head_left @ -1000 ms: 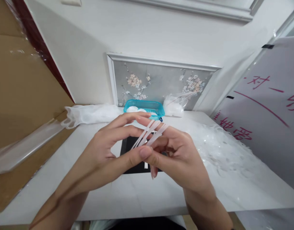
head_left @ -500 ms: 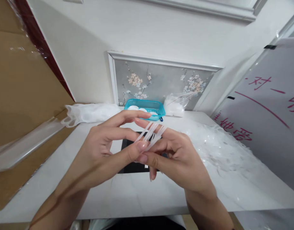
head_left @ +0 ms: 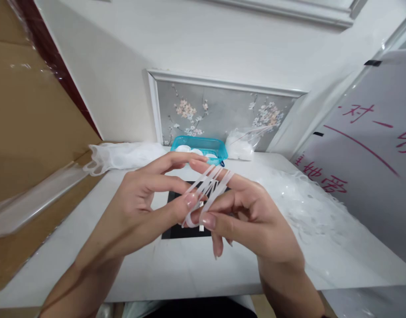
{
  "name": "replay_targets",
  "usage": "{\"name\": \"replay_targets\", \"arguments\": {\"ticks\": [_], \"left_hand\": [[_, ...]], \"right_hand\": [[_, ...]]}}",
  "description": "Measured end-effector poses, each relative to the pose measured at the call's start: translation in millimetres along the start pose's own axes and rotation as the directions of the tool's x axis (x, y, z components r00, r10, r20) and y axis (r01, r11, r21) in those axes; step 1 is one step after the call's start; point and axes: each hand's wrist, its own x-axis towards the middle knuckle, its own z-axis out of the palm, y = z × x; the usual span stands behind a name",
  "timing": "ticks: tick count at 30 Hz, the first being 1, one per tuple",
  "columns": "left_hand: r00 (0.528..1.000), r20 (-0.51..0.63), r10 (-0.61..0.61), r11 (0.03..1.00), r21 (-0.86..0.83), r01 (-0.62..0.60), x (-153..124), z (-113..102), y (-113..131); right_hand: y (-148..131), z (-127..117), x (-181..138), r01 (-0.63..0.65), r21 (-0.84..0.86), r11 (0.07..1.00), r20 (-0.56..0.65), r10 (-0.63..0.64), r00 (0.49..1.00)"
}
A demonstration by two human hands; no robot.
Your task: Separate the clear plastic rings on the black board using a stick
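Observation:
Several thin, translucent white elastic bands (head_left: pixel 218 192) are looped around the fingers of my right hand (head_left: pixel 256 216). They run slantwise across its raised index finger and down to the curled fingers below, with the thumb against the loops' lower ends. My left hand (head_left: pixel 133 210) meets them from the left. Its thumb and bent fingers close on the left side of the bands, while its upper finger stretches over toward the right fingertip. Both hands are held over a black flat pad (head_left: pixel 174 227), partly hidden behind them.
Behind the hands stands a blue plastic basket (head_left: pixel 203 142) with white round pieces. A clear bag of white stuff (head_left: pixel 242 145) is beside it. Clear ring-like pieces (head_left: pixel 302 207) heap at the right; a whitish bundle (head_left: pixel 130 155) and cardboard (head_left: pixel 37 128) lie left.
My right hand has shifted slightly right and its thumb has come away from the left thumb. The bands' lower loops now show, and the strands are spread wider.

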Motion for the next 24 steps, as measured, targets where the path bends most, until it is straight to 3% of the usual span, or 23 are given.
{"name": "replay_targets", "arguments": {"ticks": [24], "left_hand": [[1.0,0.002,-0.006,0.994,-0.114,0.006,-0.5,0.0,-3.0]], "right_hand": [[0.5,-2.4,-2.3,0.021,0.034,0.999,-0.017,-0.021,1.0]]}}
